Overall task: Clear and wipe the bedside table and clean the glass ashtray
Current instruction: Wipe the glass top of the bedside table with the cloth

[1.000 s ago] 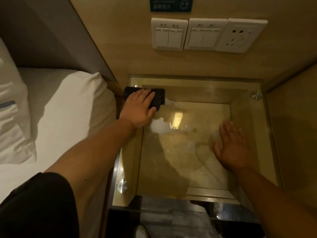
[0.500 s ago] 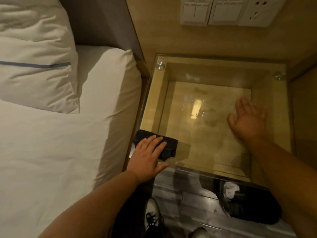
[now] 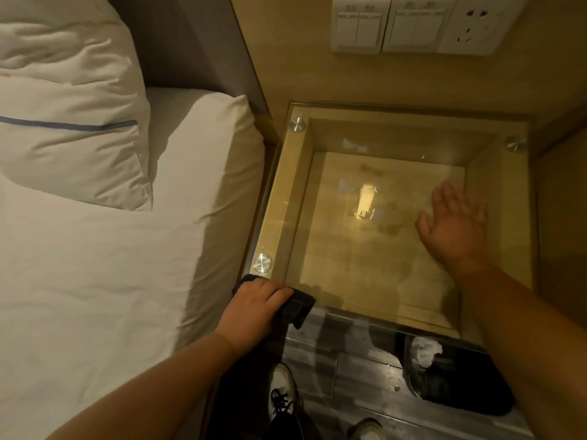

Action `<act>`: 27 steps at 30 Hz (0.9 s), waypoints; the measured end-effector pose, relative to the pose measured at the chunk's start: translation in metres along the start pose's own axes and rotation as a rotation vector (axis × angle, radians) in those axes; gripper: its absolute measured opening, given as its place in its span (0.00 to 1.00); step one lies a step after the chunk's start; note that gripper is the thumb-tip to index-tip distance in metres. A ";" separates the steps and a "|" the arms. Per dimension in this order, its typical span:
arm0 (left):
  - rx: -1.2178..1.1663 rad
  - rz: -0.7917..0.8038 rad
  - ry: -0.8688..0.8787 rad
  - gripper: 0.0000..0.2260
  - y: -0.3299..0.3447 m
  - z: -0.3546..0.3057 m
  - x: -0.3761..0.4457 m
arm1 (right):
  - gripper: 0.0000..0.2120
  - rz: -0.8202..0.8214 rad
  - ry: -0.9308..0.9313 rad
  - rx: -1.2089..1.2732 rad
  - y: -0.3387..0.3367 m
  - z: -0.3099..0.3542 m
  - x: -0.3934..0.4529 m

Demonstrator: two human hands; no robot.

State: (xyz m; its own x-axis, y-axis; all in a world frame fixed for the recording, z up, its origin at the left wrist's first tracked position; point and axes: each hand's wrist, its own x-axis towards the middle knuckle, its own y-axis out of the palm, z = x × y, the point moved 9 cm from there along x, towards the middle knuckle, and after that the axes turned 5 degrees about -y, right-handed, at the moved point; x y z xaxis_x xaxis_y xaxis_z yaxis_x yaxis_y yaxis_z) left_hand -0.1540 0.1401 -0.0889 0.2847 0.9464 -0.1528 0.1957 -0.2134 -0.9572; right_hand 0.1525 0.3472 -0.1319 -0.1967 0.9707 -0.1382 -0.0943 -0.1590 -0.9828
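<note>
The bedside table (image 3: 281, 192) has a glass top with metal studs at its corners, smeared with wet streaks around a light reflection. My left hand (image 3: 251, 309) is at the table's near left corner, fingers curled over a dark cloth (image 3: 300, 308) that hangs partly off the front edge. Flat on the glass at the right side lies my right hand (image 3: 454, 227), fingers straight and spread, holding nothing. No ashtray is in view.
A white bed (image 3: 95, 281) with a pillow (image 3: 63, 106) borders the table on the left. Wall switches (image 3: 359, 23) and a socket (image 3: 470, 23) sit above it. On the floor below are a black bin (image 3: 470, 395) holding crumpled tissue and my shoes (image 3: 282, 398).
My left hand has dragged the cloth from the far left corner along the left edge to the near left corner and now curls over it. The right hand has stayed flat on the glass.
</note>
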 end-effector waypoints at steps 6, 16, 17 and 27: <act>-0.504 -0.182 -0.436 0.20 -0.074 0.040 0.134 | 0.34 0.091 0.037 -0.043 0.007 -0.003 0.002; -0.005 -0.084 -0.060 0.23 -0.069 0.011 0.406 | 0.31 -0.043 0.013 -0.062 0.012 -0.007 0.006; 0.020 -0.066 -0.058 0.25 -0.056 0.009 0.408 | 0.30 -0.062 0.006 -0.065 0.010 -0.006 0.006; -0.047 0.022 -0.021 0.28 -0.024 -0.021 0.299 | 0.31 -0.051 -0.006 -0.020 0.003 -0.002 0.005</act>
State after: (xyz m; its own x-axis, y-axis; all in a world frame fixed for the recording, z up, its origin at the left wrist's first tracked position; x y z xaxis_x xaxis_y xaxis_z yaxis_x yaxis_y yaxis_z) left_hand -0.0538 0.4229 -0.1068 0.2698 0.9461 -0.1793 0.2338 -0.2450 -0.9409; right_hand 0.1532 0.3518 -0.1361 -0.1976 0.9764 -0.0873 -0.0844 -0.1057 -0.9908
